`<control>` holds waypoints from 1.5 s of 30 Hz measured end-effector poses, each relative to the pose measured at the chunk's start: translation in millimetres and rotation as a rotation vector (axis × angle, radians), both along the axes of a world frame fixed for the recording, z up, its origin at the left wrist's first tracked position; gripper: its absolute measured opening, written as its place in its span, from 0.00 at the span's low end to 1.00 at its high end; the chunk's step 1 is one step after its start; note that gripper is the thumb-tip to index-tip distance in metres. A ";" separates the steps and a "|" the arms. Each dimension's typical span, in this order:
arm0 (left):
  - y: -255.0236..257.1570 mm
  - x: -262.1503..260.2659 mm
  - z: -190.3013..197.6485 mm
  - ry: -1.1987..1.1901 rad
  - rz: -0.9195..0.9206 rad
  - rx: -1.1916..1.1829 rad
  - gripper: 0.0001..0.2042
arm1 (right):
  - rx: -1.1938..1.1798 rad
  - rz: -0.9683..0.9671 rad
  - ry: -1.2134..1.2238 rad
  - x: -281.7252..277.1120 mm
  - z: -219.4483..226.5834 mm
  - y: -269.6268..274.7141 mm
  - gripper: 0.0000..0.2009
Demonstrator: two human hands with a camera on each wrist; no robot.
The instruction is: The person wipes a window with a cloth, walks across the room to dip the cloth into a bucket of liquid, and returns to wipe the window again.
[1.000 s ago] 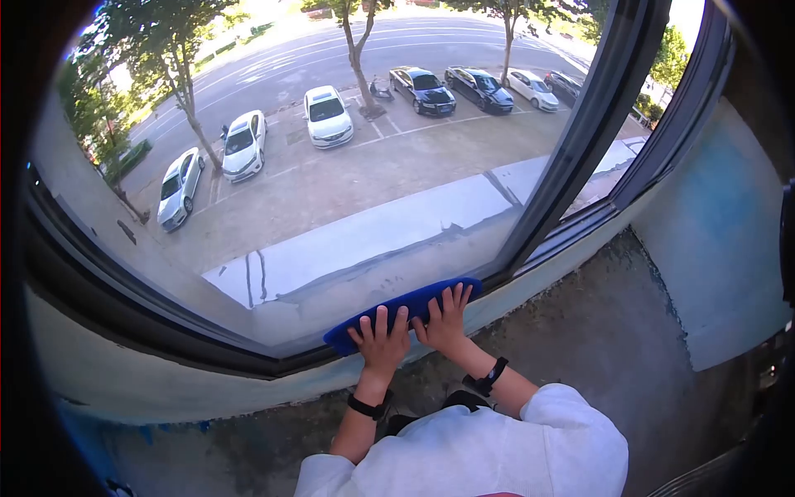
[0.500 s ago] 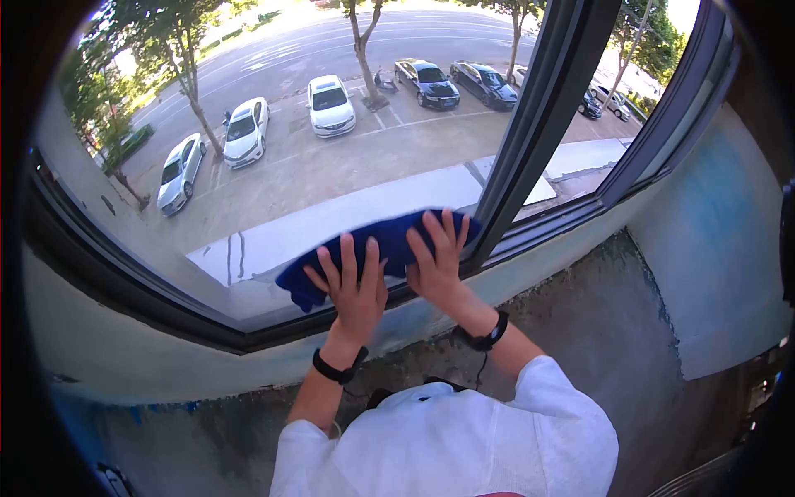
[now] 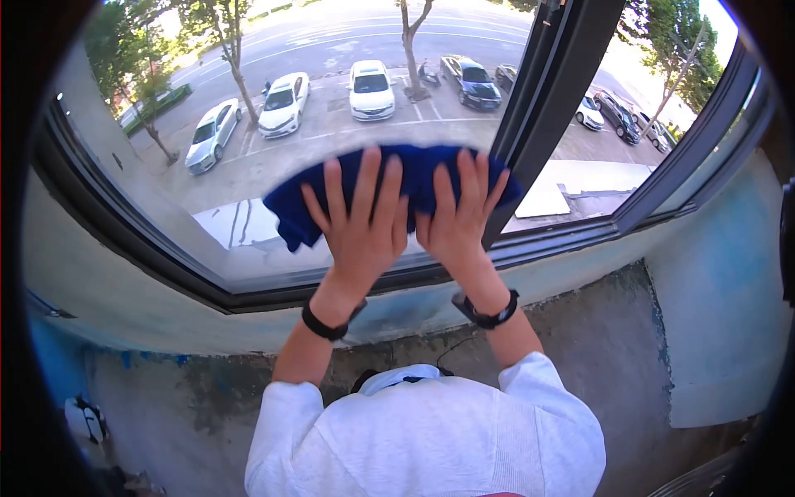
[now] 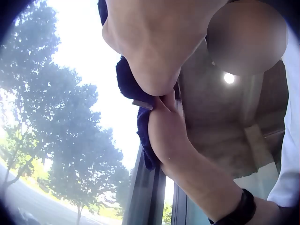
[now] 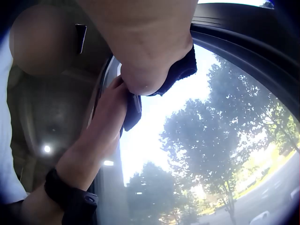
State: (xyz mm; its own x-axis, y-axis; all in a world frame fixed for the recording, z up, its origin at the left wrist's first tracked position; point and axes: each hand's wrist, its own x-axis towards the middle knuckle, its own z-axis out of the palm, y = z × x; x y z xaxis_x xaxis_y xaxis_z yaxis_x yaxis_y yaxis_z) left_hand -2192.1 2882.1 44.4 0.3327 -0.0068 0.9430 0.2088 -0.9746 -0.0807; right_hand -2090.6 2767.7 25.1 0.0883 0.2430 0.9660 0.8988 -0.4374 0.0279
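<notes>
A dark blue cloth [image 3: 422,170] lies spread against the window pane [image 3: 273,178] in the head view, its right end over the dark window frame. Both hands press it with spread, straight fingers. My left hand [image 3: 362,219] is on its left-middle part, my right hand [image 3: 460,211] on its right part, thumbs close together. In the left wrist view, folds of the cloth [image 4: 129,79] show beside the hand against the glass. The right wrist view shows an edge of the cloth [image 5: 180,70] past the right hand. The palms are hidden from above.
The upright window frame [image 3: 551,108] stands right of the hands, with another window section beyond it. Below runs the lower frame and a pale sill wall [image 3: 166,286]. Outside are parked cars [image 3: 371,91] and trees. A black-and-white object [image 3: 85,421] is at lower left.
Both hands have pushed the cloth up the pane from the lower frame, and more of it now shows spread out. The head view has shifted, bringing the lower frame higher.
</notes>
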 end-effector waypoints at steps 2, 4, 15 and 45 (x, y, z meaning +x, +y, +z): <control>2.2 -12.2 -53.4 0.105 0.002 0.009 0.23 | -0.129 -0.025 0.072 -5.3 -58.1 -8.7 0.28; 7.4 -21.7 -120.3 0.180 0.009 0.030 0.23 | -0.247 -0.028 0.141 -13.4 -119.7 -16.5 0.29; 16.1 -18.2 -6.7 0.121 -0.088 0.053 0.23 | -0.083 -0.018 0.052 -4.8 -21.9 -3.9 0.29; 150.8 -100.0 115.2 -0.312 0.132 0.026 0.26 | 0.221 0.308 0.056 -154.8 124.0 176.5 0.38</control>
State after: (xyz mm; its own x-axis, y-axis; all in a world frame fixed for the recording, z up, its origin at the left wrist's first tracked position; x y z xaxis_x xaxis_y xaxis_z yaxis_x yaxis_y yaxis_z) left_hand -2292.1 3033.0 159.6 0.0273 -0.0082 0.9996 0.3512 -0.9361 -0.0173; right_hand -2245.4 2944.2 149.1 0.0977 0.0532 0.9938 0.9866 -0.1362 -0.0897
